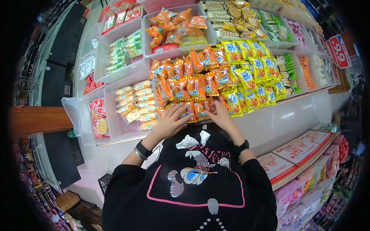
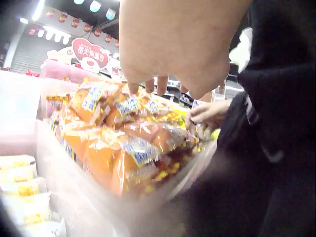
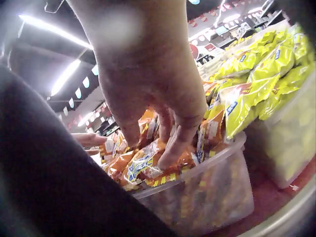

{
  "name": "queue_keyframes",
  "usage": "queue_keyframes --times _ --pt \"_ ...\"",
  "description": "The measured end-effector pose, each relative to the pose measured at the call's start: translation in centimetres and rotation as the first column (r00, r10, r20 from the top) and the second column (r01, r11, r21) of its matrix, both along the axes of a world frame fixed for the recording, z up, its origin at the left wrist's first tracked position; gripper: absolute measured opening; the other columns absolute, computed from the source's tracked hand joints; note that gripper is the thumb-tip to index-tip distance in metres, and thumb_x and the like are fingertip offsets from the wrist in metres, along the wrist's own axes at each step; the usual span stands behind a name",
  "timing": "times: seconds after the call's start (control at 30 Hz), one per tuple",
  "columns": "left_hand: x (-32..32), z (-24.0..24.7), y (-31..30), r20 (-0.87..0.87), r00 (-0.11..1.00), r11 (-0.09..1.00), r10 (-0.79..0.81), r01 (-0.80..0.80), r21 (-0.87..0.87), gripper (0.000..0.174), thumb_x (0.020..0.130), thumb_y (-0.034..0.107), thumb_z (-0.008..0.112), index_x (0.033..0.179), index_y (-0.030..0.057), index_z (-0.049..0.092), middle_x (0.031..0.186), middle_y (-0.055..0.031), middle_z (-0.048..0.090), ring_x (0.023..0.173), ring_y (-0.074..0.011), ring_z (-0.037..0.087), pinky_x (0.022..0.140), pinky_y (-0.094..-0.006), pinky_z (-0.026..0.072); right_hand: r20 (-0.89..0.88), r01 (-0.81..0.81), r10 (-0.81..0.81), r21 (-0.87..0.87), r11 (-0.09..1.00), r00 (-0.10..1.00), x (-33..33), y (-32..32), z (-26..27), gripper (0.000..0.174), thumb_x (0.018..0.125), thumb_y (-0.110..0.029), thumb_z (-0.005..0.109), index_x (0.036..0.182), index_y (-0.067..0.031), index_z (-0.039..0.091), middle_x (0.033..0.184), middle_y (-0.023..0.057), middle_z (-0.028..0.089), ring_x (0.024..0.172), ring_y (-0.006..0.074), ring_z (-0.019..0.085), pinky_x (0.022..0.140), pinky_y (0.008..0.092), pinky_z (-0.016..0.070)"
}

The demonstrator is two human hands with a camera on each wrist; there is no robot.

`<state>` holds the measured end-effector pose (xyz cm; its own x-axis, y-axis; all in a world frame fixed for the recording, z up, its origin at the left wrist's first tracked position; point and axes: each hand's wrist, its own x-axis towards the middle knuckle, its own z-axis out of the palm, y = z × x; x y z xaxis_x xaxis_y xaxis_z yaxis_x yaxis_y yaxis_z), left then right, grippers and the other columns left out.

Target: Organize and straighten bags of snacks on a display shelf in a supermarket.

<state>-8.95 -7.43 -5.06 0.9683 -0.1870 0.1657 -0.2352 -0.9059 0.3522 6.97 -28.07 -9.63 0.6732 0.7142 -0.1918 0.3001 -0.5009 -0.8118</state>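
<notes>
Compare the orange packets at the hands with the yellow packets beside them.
Colour: the orange packets have orange wrappers; the yellow packets are bright yellow.
Contact: the left hand and right hand touch the orange packets; neither touches the yellow packets.
Place: the orange packets lie in front of the person, the yellow packets to the right.
Shared: glossy wrappers with blue-and-white print, heaped in piles.

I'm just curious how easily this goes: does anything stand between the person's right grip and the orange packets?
Nothing visible does: the right grip points down from above, with its fingers right at the orange packets. The translucent bin wall sits lower, not in between.
</notes>
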Motion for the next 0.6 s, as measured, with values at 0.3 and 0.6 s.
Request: queue_keyframes --times 0.3,0.6 --pt "5.3 9.0 9.8 0.216 0.924 0.945 0.317 -0.326 0.005 0.048 0.077 0.003 0.063 0.123 0.0069 0.051 0.117 -0.0146 0.053 0.104 -0.0335 0.053 0.087 -0.0415 0.0448 -0.178 0.267 -0.236 0.174 0.948 0.955 0.7 -2.6 4.4 0.022 0.085 -0.016 0.064 0.098 0.0009 0.056 0.084 0.0094 0.061 0.073 0.0157 0.06 0.064 0.028 0.0495" --pt "15.0 5.6 21.2 0.229 0.856 0.818 0.464 -0.513 0.26 0.069 0.076 0.023 0.069 0.133 0.0034 0.035 0.124 -0.0207 0.047 0.111 -0.0372 0.049 0.093 -0.0438 0.0419 -0.171 0.362 -0.335 0.166 0.917 0.927 2.3 -3.4 4.9 0.018 0.086 -0.014 0.062 0.095 0.0006 0.057 0.082 0.0089 0.062 0.07 0.0154 0.058 0.064 0.0281 0.0466"
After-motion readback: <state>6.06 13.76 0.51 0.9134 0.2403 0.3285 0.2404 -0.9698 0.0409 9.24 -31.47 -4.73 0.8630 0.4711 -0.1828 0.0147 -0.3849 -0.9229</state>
